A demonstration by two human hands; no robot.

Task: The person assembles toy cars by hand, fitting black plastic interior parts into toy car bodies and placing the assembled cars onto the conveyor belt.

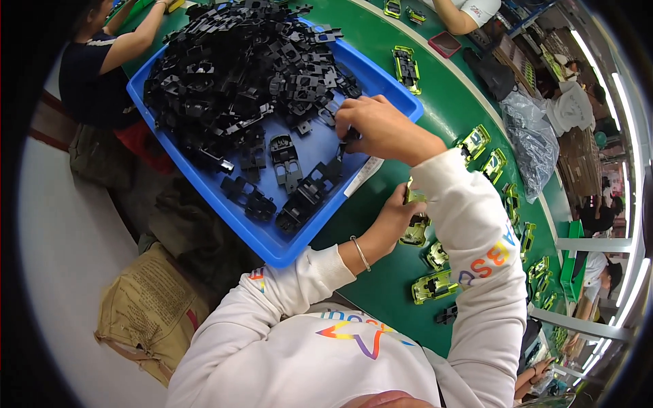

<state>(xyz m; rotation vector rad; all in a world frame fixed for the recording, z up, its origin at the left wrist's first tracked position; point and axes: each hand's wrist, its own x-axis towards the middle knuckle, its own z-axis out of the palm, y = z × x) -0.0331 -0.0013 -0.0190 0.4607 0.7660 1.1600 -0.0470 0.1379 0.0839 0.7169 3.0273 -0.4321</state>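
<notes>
My right hand (386, 129) reaches over the near right side of a blue plastic bin (272, 250). Its fingers are closed around a black plastic part (349, 136), mostly hidden by the hand. Below the right forearm, my left hand (396, 219) grips a yellow-green toy car body (412, 193), which the right sleeve partly covers. A large heap of black toy car chassis parts (224, 75) fills the far side of the bin. Several looser ones, such as a black chassis (286, 162), lie on the blue bottom nearer me.
Several yellow-green car bodies (434, 287) lie on the green table (381, 299) beside my hands, with more along its right side. An assembled car (406, 69) sits beyond the bin. Co-workers' arms (139, 37) show at the far edge. A tan sack (146, 306) stands at left.
</notes>
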